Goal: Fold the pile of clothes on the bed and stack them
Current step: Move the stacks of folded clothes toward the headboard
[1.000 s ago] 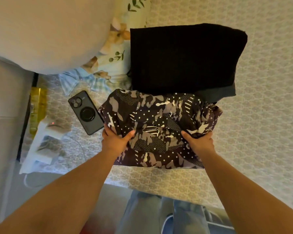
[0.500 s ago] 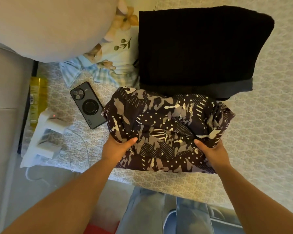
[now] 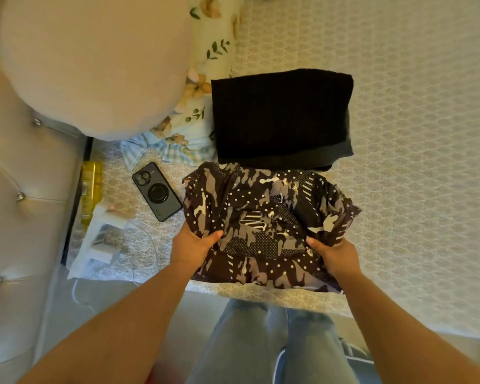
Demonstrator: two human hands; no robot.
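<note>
A folded dark garment with a grey and white camouflage print (image 3: 263, 217) lies at the near edge of the bed (image 3: 413, 162). My left hand (image 3: 191, 245) grips its near left side, thumb on top. My right hand (image 3: 334, 252) grips its near right side the same way. Just beyond it sits a folded black knit garment (image 3: 280, 117) on top of a dark grey folded piece (image 3: 342, 151), forming a stack.
A black phone (image 3: 155, 191) lies left of the patterned garment. A white charger block with cable (image 3: 100, 245) and a yellow box (image 3: 90, 189) sit at the bed's left edge. A round beige cushion (image 3: 94, 62) and floral pillow (image 3: 205, 79) lie at far left.
The patterned garment stays in both hands. The view has shifted, so the black stack now appears whole and lower in the frame.
</note>
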